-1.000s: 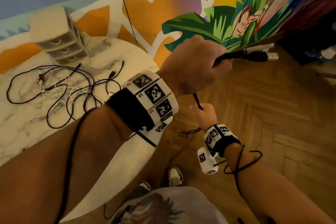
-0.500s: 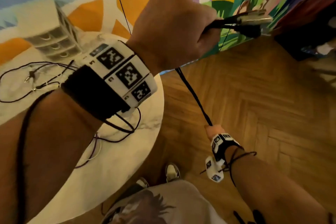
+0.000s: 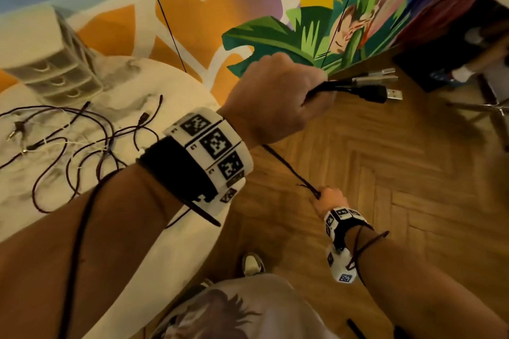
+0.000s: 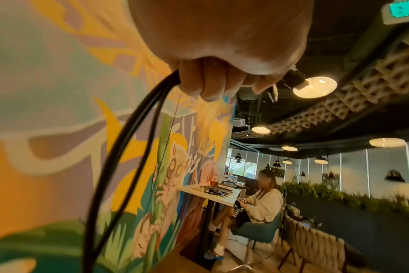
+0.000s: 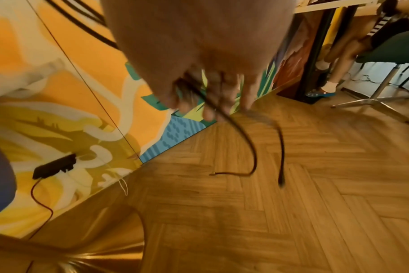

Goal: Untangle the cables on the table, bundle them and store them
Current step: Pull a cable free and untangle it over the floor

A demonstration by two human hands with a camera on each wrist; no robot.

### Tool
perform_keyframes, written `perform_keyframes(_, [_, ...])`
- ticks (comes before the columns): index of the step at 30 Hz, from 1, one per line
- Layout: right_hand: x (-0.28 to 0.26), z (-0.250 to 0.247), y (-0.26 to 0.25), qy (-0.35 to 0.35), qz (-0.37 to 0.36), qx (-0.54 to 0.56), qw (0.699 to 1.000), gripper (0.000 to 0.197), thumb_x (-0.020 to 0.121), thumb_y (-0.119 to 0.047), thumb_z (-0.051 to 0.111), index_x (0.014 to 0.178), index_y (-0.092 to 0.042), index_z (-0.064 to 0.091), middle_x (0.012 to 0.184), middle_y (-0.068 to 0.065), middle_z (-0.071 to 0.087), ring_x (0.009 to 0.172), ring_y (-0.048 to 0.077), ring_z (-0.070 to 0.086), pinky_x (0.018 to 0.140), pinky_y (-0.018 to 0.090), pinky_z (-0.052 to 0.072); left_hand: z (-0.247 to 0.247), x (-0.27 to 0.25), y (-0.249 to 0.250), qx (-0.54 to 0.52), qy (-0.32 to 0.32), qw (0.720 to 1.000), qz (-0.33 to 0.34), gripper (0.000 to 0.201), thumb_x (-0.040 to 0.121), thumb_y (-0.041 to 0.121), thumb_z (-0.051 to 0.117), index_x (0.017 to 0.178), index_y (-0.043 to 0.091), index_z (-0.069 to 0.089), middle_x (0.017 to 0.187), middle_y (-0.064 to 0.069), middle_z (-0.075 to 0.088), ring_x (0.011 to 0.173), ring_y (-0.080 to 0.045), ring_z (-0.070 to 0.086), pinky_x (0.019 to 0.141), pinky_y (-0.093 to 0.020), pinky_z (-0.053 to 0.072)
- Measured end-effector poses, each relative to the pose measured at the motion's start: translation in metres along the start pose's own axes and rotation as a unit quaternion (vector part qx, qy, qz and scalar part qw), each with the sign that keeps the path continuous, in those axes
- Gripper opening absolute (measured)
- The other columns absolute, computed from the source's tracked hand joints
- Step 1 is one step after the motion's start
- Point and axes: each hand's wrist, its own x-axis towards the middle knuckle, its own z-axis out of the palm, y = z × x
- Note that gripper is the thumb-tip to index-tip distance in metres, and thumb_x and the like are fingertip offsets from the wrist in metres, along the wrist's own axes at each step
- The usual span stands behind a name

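My left hand [image 3: 278, 96] is raised beside the table and grips black cables [image 3: 289, 168] near their USB plugs [image 3: 385, 88], which stick out to the right of the fist. The left wrist view shows two black strands [image 4: 119, 157] leaving the fist [image 4: 222, 81] downward. The cables run taut down to my right hand [image 3: 327, 198], which holds them low over the floor. Loose ends [image 5: 252, 153] dangle below its fingers [image 5: 208, 103] in the right wrist view. A tangle of thin dark cables [image 3: 82, 143] lies on the white marble table [image 3: 115, 223].
A small white drawer unit [image 3: 52, 63] stands at the table's back left. A painted mural wall [image 3: 192, 8] rises behind. Wood parquet floor [image 3: 385, 201] lies to the right. A seated person [image 4: 257, 201] on a chair [image 3: 493, 107] is at another table further right.
My left hand has dropped lower and to the right with the plugs. My right hand has come up a little, still holding the cables. The tangle on the table is uncovered again.
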Motion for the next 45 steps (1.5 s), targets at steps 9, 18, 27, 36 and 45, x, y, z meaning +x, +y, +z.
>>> perform_keyframes(9, [-0.065, -0.067, -0.049, 0.242, -0.326, 0.348, 0.845, 0.041, 0.072, -0.011, 0.056, 0.111, -0.017, 0.064, 0.121, 0.004, 0.054, 0.116, 0.019, 0.052, 0.099, 0.031, 0.043, 0.064, -0.029, -0.004, -0.425, -0.004, 0.878, -0.221, 0.033, 0.082, 0.024, 0.05, 0.052, 0.023, 0.035, 0.043, 0.011, 0.031, 0.041, -0.007, 0.026, 0.045, -0.022, 0.025])
perform_keyframes(18, [-0.134, -0.14, -0.115, -0.073, -0.368, 0.591, 0.714, 0.041, 0.09, -0.034, 0.045, 0.117, -0.009, 0.064, 0.113, 0.015, 0.067, 0.106, 0.027, 0.063, 0.085, 0.037, 0.052, 0.087, -0.073, 0.005, -0.149, -0.084, 0.905, -0.391, 0.048, 0.099, 0.022, 0.025, 0.115, -0.014, 0.052, 0.119, -0.032, 0.053, 0.109, -0.03, 0.055, 0.073, -0.007, 0.035])
perform_keyframes(27, [-0.139, -0.134, -0.138, -0.033, -0.324, 0.565, 0.758, 0.037, 0.098, -0.008, 0.034, 0.084, -0.007, 0.068, 0.075, -0.003, 0.071, 0.071, 0.009, 0.065, 0.067, 0.022, 0.049, 0.042, -0.1, -0.014, -0.038, -0.061, 0.979, -0.192, 0.018, 0.091, 0.028, 0.043, 0.101, 0.021, 0.056, 0.097, 0.004, 0.059, 0.085, -0.013, 0.054, 0.066, -0.028, 0.046])
perform_keyframes(36, [-0.148, -0.118, -0.155, -0.013, -0.372, 0.557, 0.743, 0.02, 0.1, -0.009, 0.037, 0.083, -0.014, 0.047, 0.066, 0.001, 0.05, 0.047, 0.01, 0.049, 0.043, 0.021, 0.038, 0.021, -0.07, -0.024, -0.114, -0.098, 0.969, -0.195, 0.021, 0.089, 0.032, 0.06, 0.093, 0.012, 0.064, 0.092, -0.001, 0.06, 0.086, -0.013, 0.054, 0.076, -0.027, 0.043])
perform_keyframes(45, [-0.142, -0.119, -0.157, -0.046, -0.362, 0.497, 0.787, 0.037, 0.101, -0.005, 0.033, 0.065, -0.014, 0.04, 0.04, -0.013, 0.04, 0.034, 0.0, 0.031, 0.038, 0.014, 0.027, 0.019, -0.069, -0.025, -0.128, 0.019, 0.978, -0.165, 0.016, 0.09, 0.017, 0.058, 0.099, 0.009, 0.068, 0.092, -0.002, 0.063, 0.086, -0.011, 0.057, 0.079, -0.022, 0.046])
